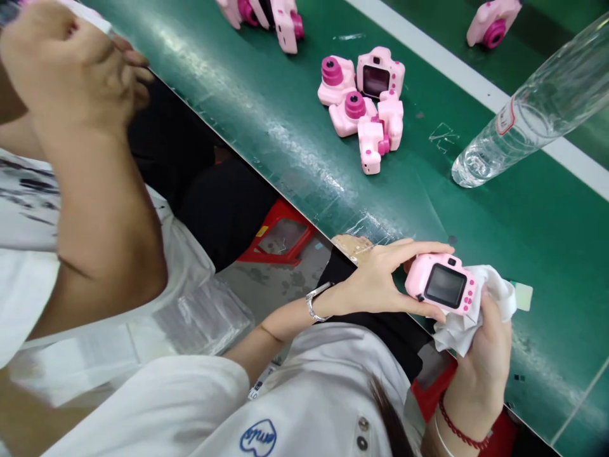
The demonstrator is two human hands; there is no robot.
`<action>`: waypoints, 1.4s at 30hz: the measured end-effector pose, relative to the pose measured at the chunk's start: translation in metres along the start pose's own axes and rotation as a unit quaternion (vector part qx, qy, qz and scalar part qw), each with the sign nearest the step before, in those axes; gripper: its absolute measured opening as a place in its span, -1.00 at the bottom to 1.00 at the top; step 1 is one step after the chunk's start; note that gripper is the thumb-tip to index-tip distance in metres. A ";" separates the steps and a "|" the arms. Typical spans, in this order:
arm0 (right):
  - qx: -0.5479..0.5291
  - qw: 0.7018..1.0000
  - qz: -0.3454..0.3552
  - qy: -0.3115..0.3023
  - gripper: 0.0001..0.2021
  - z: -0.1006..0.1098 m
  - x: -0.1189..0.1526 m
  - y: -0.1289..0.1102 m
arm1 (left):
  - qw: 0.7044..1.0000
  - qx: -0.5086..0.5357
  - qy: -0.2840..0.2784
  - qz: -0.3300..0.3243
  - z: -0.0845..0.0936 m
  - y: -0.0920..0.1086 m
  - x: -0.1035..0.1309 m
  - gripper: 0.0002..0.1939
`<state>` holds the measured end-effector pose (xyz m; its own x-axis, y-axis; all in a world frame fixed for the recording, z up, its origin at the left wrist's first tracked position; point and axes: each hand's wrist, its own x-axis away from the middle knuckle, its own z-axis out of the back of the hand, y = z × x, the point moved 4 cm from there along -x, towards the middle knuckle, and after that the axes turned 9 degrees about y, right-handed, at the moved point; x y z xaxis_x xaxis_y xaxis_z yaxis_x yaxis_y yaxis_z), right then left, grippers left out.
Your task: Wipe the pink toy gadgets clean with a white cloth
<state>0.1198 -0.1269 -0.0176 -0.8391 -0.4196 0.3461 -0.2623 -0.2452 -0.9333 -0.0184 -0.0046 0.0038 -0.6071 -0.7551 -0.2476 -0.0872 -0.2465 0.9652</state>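
Note:
Near the table's front edge my left hand (pixel 380 279) grips a pink toy camera (pixel 446 284) by one end, thumb and fingers on opposite sides. The camera's dark screen and small magenta buttons face up toward me. My right hand (pixel 490 343) is closed on a white cloth (pixel 492 285), which touches the button end of the camera. Part of the cloth hangs below the camera. The fingertips of my right hand are partly hidden behind the cloth. A pale square piece (pixel 524 296) lies on the table just past the cloth.
Several pink toy cameras (pixel 354 108) lie clustered on the green table (pixel 295 127), with more at the far edge. A clear bottle (pixel 523 120) holding some liquid stands on the right. At left is a co-worker's arm (pixel 104 209). Red stools (pixel 280 231) are below.

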 end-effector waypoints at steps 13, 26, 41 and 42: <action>-0.037 0.987 -0.114 -0.104 -0.54 -0.001 -0.016 0.021 | 0.996 -0.046 0.061 0.039 0.013 -0.008 -0.008 -0.23; -0.060 0.979 -0.147 -0.127 -0.63 -0.016 -0.005 0.000 | 0.998 0.014 0.058 0.017 0.026 -0.026 -0.011 -0.23; -0.027 0.987 -0.091 -0.133 -0.68 -0.027 0.002 -0.014 | 0.997 0.075 0.007 0.016 0.032 -0.030 -0.011 -0.14; -0.027 0.987 -0.088 -0.129 -0.67 -0.026 0.001 -0.014 | 0.996 0.083 0.003 0.020 0.032 -0.030 -0.011 -0.14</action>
<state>0.1101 -0.1010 -0.0065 -0.6316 -0.5845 0.5093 -0.4238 -0.2898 -0.8581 -0.0344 0.0310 -0.0197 -0.6079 -0.7661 -0.2087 -0.1922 -0.1130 0.9748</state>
